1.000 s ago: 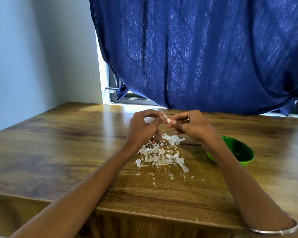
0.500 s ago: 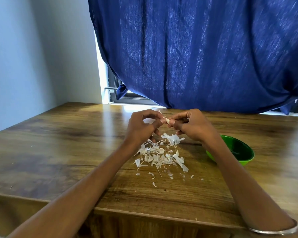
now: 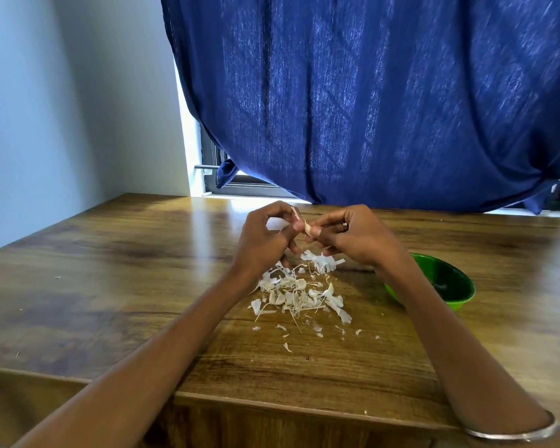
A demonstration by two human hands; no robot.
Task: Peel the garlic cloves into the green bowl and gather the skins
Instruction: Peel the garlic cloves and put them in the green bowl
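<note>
Your left hand (image 3: 265,240) had drawn a thin strip of skin (image 3: 295,214) up off the clove (image 3: 308,228) since a second before; peeling was underway. Right hand (image 3: 353,234) pinched the clove above the papery, curled skins (image 3: 299,292) on the glossy wood table (image 3: 110,270). Smooth round bowl (image 3: 463,297) sat right.

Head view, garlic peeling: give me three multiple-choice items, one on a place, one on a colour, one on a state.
1. Where is the round green bowl?
A. beside the right forearm
B. left of the skins
C. on the windowsill

2. What colour is the hanging cloth curtain?
A. red
B. dark blue
C. white

3. What is the small pale garlic clove doing?
A. lying in the bowl
B. lying on the pile
C. pinched between both hands

Answers: 1 A, the bowl sits beside that arm; 2 B, its folds are blue; 3 C, the left hand and right hand share the grip above the loose white skin pile.
</note>
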